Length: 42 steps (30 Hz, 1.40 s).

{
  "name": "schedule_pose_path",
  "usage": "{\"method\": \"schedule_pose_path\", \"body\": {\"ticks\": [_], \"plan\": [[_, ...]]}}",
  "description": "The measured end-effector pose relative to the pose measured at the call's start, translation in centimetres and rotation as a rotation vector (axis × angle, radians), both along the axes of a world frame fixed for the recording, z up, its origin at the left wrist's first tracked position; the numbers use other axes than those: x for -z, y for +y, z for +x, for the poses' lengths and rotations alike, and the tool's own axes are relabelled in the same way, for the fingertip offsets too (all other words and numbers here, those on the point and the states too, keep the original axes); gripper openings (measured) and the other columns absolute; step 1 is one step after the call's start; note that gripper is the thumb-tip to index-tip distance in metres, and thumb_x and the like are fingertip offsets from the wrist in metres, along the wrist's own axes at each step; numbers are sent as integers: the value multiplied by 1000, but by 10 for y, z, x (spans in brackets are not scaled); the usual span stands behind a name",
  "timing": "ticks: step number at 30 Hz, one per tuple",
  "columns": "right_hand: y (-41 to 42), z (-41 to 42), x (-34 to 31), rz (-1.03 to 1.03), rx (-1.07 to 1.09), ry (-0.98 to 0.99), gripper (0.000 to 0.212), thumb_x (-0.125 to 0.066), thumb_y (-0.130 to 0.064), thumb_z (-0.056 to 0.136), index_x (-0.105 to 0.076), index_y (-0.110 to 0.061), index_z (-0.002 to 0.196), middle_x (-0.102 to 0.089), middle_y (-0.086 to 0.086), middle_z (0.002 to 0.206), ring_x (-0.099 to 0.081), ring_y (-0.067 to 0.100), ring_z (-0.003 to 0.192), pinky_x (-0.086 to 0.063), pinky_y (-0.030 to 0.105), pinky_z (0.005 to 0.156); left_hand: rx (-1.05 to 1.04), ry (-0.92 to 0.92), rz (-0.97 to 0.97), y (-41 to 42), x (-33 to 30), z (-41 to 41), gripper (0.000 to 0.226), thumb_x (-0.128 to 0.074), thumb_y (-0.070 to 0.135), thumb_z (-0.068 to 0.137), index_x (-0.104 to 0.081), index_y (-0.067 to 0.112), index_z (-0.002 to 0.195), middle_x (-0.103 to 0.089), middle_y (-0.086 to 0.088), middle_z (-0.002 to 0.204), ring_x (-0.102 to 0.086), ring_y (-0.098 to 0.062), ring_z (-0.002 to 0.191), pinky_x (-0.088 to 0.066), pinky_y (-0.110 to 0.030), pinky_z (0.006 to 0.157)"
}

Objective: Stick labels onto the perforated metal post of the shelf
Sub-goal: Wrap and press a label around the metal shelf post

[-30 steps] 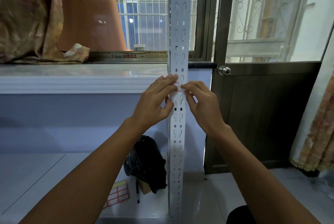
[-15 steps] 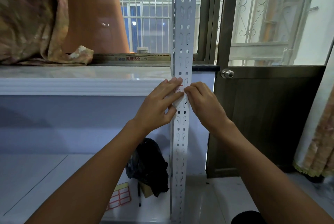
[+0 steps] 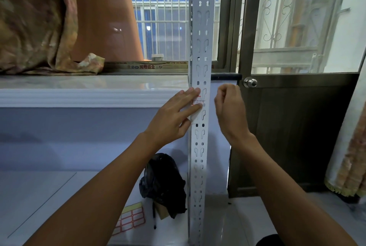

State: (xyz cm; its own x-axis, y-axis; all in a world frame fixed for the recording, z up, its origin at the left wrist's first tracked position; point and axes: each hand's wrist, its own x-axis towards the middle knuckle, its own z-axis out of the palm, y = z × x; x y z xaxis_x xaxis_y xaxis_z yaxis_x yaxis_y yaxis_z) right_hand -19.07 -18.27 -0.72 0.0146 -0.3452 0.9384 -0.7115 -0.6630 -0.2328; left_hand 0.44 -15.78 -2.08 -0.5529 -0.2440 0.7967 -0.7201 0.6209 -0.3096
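A white label with a red border (image 3: pixel 198 101) lies on the front face of the perforated metal post (image 3: pixel 202 47), at the level of the white shelf edge (image 3: pixel 89 98). The post stands upright and runs from top to bottom of the view.

The left hand (image 3: pixel 174 115) lies against the post's left side. Its fingers (image 3: pixel 193 93) are extended and flat, with the fingertips pressing on the label; nothing is enclosed in its grip.

The right hand (image 3: pixel 229 111) is held just right of the post, clear of it. Its fingers are curled loosely inward; whether anything sits in that grip cannot be determined.

Below, on the lower shelf surface, a sheet of red-bordered labels (image 3: pixel 130 219) lies left of the post's base, with a dark pen (image 3: pixel 154 216) beside it and a black plastic bag (image 3: pixel 163 183) behind.

A patterned cloth (image 3: pixel 37 27) rests on the upper shelf at the left. A door with a round metal knob (image 3: pixel 250 82) stands right of the post.
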Motion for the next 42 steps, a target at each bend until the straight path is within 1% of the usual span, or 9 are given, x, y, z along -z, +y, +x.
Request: {"method": "schedule_pose_path", "body": {"ticks": [4, 8, 13, 19, 24, 31, 36, 39, 42], "plan": [[0, -14, 11, 31, -61, 81, 6, -60, -11, 100, -64, -7, 103, -64, 7, 97, -61, 16, 82, -55, 29, 76, 26, 103, 28, 0, 2, -6, 39, -47, 11, 92, -69, 4, 124, -49, -14, 151, -41, -29, 144, -35, -49, 118], [-2, -21, 21, 175, 9, 93, 5, -62, -12, 98, -67, -11, 99, -68, 4, 90, -65, 18, 79, -58, 33, 73, 45, 222, 19, -2, 6, -14, 28, -52, 12, 95, -71, 3, 113, -54, -9, 147, -46, -24, 141, -38, -47, 116], [8, -18, 29, 209, 30, 104, 35, -56, 9, 93, -69, -7, 121, -66, 8, 123, -63, 22, 113, -47, 26, 96, 61, 297, -16, -4, 8, -19, 12, -65, 4, 94, -71, 3, 105, -59, -6, 142, -51, -20, 138, -39, -43, 117], [15, -5, 30, -41, -105, 187, 23, -65, -12, 97, -68, -6, 119, -63, 8, 109, -59, 21, 103, -54, 31, 84, 56, 262, -7, -4, 3, -14, 11, -69, 6, 95, -70, 3, 105, -60, -7, 141, -52, -20, 137, -38, -38, 118], [7, 3, 27, -156, -53, 337, 24, -71, 0, 90, -68, 2, 114, -66, 15, 103, -63, 30, 96, -57, 43, 73, 60, 208, -28, -7, 2, -9, 11, -68, 5, 95, -71, 1, 105, -60, -9, 141, -53, -21, 136, -40, -40, 117], [-4, 1, 30, -197, 12, 436, 27, -76, -4, 87, -67, 1, 112, -64, 13, 105, -61, 27, 94, -57, 40, 70, 64, 178, -69, -13, 7, -6, 12, -63, 6, 98, -72, 0, 103, -57, -12, 144, -50, -24, 139, -35, -40, 120], [-7, 5, 16, -320, 62, 458, 6, -67, 2, 91, -65, 4, 96, -63, 18, 88, -60, 31, 80, -54, 43, 72, 53, 152, -111, -14, 6, -5, 23, -64, 9, 99, -70, 1, 120, -56, -13, 144, -49, -26, 139, -38, -42, 118], [-6, 11, 16, -208, -18, 331, 5, -60, -2, 95, -63, 1, 97, -61, 15, 90, -58, 28, 82, -52, 40, 75, 18, 123, -164, -15, 7, -5, 20, -65, 9, 98, -71, 0, 115, -57, -15, 143, -51, -29, 137, -42, -46, 114], [-2, 2, 7, 38, -146, -216, 4, -60, -8, 93, -61, -9, 97, -60, 6, 94, -55, 17, 83, -50, 32, 77, 0, 110, -203, -18, 8, -4, 14, -69, 8, 95, -72, -1, 105, -58, -17, 142, -53, -32, 135, -45, -49, 110]]}}
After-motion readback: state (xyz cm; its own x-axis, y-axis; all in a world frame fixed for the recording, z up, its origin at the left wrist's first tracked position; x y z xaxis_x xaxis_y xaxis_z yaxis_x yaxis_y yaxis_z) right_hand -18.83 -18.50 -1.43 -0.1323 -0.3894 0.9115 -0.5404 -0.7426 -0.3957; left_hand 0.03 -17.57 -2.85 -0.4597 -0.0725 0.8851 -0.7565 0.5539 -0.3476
